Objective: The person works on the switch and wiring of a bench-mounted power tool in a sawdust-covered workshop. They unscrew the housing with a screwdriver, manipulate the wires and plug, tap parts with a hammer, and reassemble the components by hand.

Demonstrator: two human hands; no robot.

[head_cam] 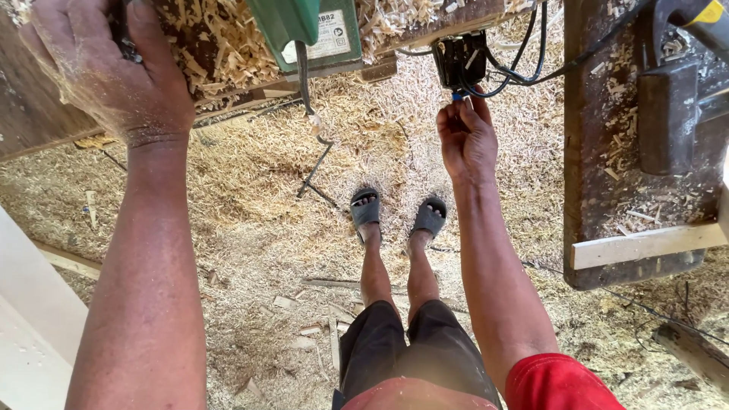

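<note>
My right hand [465,138] reaches up to a black socket block [461,59] hanging under the bench edge, fingers pinched on a small blue-tipped wire end just below it. Black cables [531,64] run off the block to the right. My left hand [110,68], dusty with sawdust, grips a dark handle at the upper left on a bench covered with wood shavings. A green power tool [307,30] sits on that bench beside it, its cord [304,80] hanging down.
The floor [250,220] is thick with shavings and wood offcuts. My feet in black slides [399,212] stand below. A dark wooden bench [607,152] with a pale plank and a dark tool is at right. A white board [30,319] leans at left.
</note>
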